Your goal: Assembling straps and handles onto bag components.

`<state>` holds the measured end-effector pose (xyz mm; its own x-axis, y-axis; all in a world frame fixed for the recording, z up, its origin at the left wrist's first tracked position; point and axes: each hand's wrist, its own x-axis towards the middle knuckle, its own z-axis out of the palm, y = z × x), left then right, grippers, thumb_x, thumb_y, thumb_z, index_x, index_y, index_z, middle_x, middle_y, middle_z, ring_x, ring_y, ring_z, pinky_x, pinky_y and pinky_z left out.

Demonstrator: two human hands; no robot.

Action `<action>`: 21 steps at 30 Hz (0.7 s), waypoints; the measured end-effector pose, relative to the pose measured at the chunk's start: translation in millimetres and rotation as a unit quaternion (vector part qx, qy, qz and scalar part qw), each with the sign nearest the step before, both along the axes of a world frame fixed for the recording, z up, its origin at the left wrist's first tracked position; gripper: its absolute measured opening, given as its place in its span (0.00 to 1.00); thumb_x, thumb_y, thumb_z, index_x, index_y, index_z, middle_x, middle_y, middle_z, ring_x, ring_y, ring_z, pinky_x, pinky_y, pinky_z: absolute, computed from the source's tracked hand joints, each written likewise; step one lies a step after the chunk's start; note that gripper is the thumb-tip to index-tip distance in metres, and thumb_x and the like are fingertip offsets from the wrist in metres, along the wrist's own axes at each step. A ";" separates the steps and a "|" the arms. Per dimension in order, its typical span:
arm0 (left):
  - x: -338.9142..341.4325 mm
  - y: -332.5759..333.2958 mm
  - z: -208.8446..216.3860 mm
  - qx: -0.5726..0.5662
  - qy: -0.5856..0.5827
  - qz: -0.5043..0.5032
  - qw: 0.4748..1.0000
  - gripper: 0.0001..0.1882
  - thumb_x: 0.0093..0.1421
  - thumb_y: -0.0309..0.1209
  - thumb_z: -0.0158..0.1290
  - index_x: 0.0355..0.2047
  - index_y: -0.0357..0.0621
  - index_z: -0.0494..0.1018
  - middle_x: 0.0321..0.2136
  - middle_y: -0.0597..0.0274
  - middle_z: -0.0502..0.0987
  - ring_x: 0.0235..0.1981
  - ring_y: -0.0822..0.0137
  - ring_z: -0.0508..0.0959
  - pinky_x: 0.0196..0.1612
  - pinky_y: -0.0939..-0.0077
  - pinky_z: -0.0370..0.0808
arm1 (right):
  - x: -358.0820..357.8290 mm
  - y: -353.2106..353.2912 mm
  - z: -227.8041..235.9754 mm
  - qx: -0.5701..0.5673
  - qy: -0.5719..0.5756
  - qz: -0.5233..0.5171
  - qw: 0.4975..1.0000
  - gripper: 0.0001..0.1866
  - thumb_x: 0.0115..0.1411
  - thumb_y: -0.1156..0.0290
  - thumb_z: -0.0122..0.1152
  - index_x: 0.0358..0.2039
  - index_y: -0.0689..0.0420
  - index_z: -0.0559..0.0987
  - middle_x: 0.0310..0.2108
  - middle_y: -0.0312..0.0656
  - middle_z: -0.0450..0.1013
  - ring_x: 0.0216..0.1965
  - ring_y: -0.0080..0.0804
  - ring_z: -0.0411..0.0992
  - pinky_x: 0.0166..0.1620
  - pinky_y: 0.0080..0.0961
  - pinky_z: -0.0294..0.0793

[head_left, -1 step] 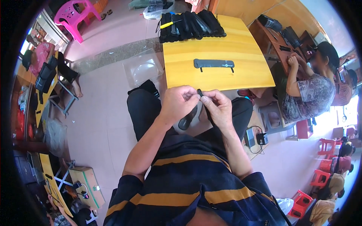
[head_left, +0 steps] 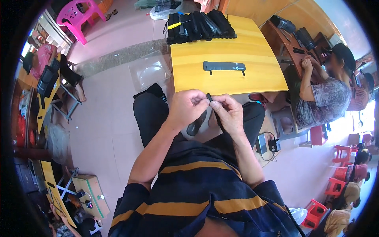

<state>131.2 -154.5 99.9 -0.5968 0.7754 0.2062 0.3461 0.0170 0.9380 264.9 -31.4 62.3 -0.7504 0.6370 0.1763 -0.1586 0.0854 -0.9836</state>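
Observation:
Just off the near edge of the yellow table (head_left: 229, 85), my left hand (head_left: 189, 104) and my right hand (head_left: 229, 112) meet. Fingers and thumbs of both pinch a narrow black strap (head_left: 209, 97), which bends into a small loop at its top. Part of it hangs below my right hand between my knees; the rest is hidden by my fingers. Beyond my hands, a flat dark grey strip-shaped pouch (head_left: 224, 66) with two short black straps lies on the table. A row of black padded pouches (head_left: 197, 28) fills the far left, with a yellow-handled screwdriver (head_left: 174, 26) on top.
A clear plastic sheet or lid (head_left: 150, 73) lies left of the table. To the right, a person (head_left: 323, 91) works at a brown bench (head_left: 294, 53). Another person (head_left: 45, 59) sits far left near a pink chair (head_left: 79, 17). Red stools (head_left: 316, 213) stand at lower right.

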 end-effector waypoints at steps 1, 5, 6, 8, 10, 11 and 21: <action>-1.2 -0.8 -0.2 -0.005 0.009 -0.012 1.000 0.05 0.57 0.23 0.61 0.32 0.32 0.81 0.25 0.61 0.83 0.28 0.77 0.81 0.33 0.80 0.78 | 0.7 0.0 -1.0 0.012 -0.001 -0.001 1.000 0.07 0.62 0.78 0.68 0.40 0.62 0.83 0.32 0.31 0.80 0.34 0.14 0.74 0.38 0.17 0.75; -1.1 -1.8 -8.0 -0.012 -0.020 -0.022 0.999 0.04 0.57 0.22 0.61 0.31 0.33 0.80 0.24 0.64 0.82 0.27 0.80 0.80 0.31 0.81 0.77 | 6.3 -2.9 4.8 0.068 -0.048 -0.012 0.996 0.07 0.61 0.78 0.69 0.40 0.62 0.84 0.31 0.33 0.81 0.32 0.15 0.74 0.36 0.18 0.75; 0.4 -1.0 -10.1 -0.004 -0.042 -0.022 0.999 0.03 0.56 0.22 0.61 0.29 0.33 0.79 0.22 0.62 0.81 0.25 0.78 0.79 0.29 0.80 0.75 | 6.7 -4.4 6.6 0.092 -0.045 -0.018 0.995 0.07 0.60 0.78 0.69 0.40 0.62 0.84 0.31 0.35 0.81 0.31 0.16 0.74 0.36 0.17 0.75; 1.9 -0.8 -15.0 0.003 -0.065 -0.019 0.998 0.03 0.55 0.22 0.61 0.27 0.33 0.78 0.21 0.61 0.80 0.22 0.76 0.78 0.26 0.79 0.73 | 6.8 -8.9 10.9 0.115 -0.043 -0.021 0.992 0.07 0.60 0.78 0.69 0.39 0.62 0.84 0.30 0.37 0.82 0.29 0.16 0.74 0.36 0.17 0.75; 2.8 -0.8 -21.1 0.019 -0.055 -0.029 0.998 0.04 0.54 0.20 0.60 0.25 0.33 0.75 0.18 0.63 0.76 0.20 0.79 0.72 0.23 0.79 0.68 | 8.0 -14.3 14.4 0.119 -0.039 -0.036 0.991 0.06 0.60 0.78 0.68 0.39 0.61 0.84 0.30 0.38 0.82 0.27 0.16 0.73 0.33 0.17 0.73; 3.6 -0.3 -24.2 0.019 -0.056 -0.027 0.998 0.04 0.54 0.20 0.60 0.25 0.33 0.75 0.18 0.63 0.76 0.20 0.79 0.72 0.23 0.79 0.68 | 8.9 -15.1 13.9 0.119 -0.039 -0.034 0.992 0.06 0.60 0.78 0.68 0.39 0.61 0.84 0.30 0.38 0.82 0.27 0.16 0.73 0.33 0.17 0.73; 7.9 -2.0 -38.2 0.011 -0.074 -0.025 0.997 0.07 0.51 0.20 0.58 0.21 0.36 0.70 0.14 0.65 0.69 0.18 0.79 0.66 0.20 0.76 0.63 | 14.4 -22.1 -3.6 0.206 -0.041 -0.049 0.976 0.06 0.59 0.79 0.69 0.38 0.60 0.84 0.35 0.41 0.84 0.22 0.16 0.70 0.25 0.17 0.68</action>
<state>139.1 -156.4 61.7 -0.5826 0.8014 0.1354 0.2033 -0.0176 0.9790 279.3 -53.5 58.7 -0.7114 0.5944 0.3749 -0.0522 0.4873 -0.8717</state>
